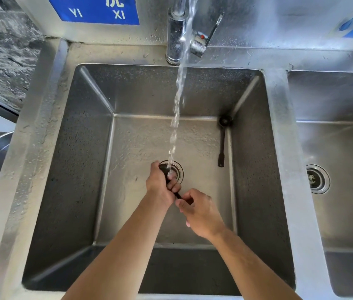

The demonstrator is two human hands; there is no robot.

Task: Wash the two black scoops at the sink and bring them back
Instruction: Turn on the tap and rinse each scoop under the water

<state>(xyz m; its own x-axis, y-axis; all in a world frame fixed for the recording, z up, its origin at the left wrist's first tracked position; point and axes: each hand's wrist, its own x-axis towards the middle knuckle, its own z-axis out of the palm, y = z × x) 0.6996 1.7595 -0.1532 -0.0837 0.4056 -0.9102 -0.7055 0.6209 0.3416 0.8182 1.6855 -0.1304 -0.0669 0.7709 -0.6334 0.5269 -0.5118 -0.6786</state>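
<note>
Both hands are down in the left basin of a steel sink (48,148), w/ water (178,100) running from the faucet (174,33) straight onto them. Left hand (160,187) has its fingers curled tight round one black scoop (164,169), held right over the drain (178,172); the stream lands on the scoop's bowl end and on the fingertips there. Right hand (201,213) sits just beside the left, nearer the body, thumb and forefinger pinched on the thin dark handle end that pokes out from under the left fist; its other fingers are loosely curled, and whether they also touch the handle is hard to say, prob. not. The second black scoop (223,139) lies on the basin floor along the right wall, bowl end tucked into the far right corner, handle pointing back toward the person, well apart from both hands. Faucet lever (209,33) w/ a red dot sits to the right of the spout base. A blue sign (93,9) w/ white letters is on the backsplash at upper left. A second basin w/ its own drain (317,179) is at the right.
</note>
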